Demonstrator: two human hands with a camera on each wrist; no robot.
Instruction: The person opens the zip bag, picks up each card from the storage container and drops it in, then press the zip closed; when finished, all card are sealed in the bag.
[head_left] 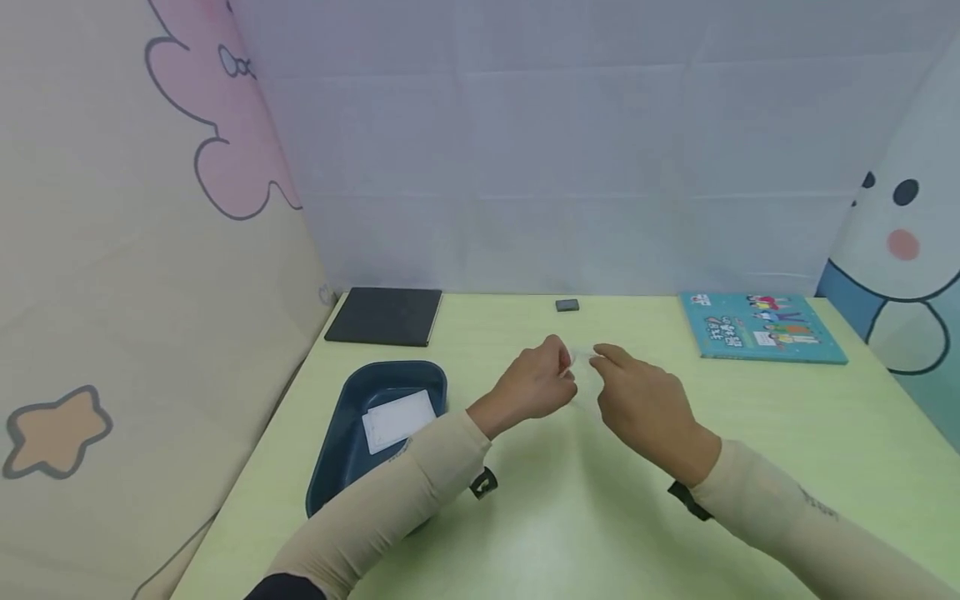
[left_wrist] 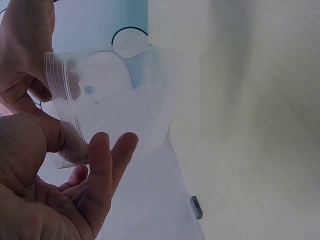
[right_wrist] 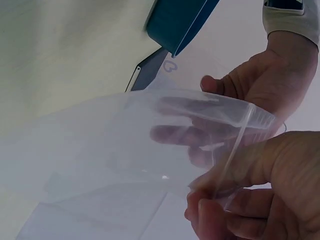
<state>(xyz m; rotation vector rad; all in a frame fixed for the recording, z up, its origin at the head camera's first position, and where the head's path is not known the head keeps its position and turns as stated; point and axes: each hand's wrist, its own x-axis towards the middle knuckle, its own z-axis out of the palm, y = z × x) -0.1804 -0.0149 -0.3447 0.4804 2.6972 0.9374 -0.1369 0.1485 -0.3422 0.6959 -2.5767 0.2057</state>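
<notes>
A clear, thin plastic zip bag point(right_wrist: 150, 145) hangs between both hands above the pale green table point(head_left: 600, 517), right of the dark blue oval tray point(head_left: 352, 450). The left hand point(head_left: 534, 385) and right hand point(head_left: 643, 406) each pinch its ribbed mouth edge, equally near. Its mouth runs hand to hand, with the body trailing away from the fingers.

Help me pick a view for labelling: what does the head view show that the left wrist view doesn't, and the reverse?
Only the head view shows the blue tray holding white sheets, the dark pad and the teal book. Only the left wrist view shows the clear plastic bag's ribbed zip strip pinched at its edge. Both show the left hand, the right hand, the small grey block and the green table.
</notes>
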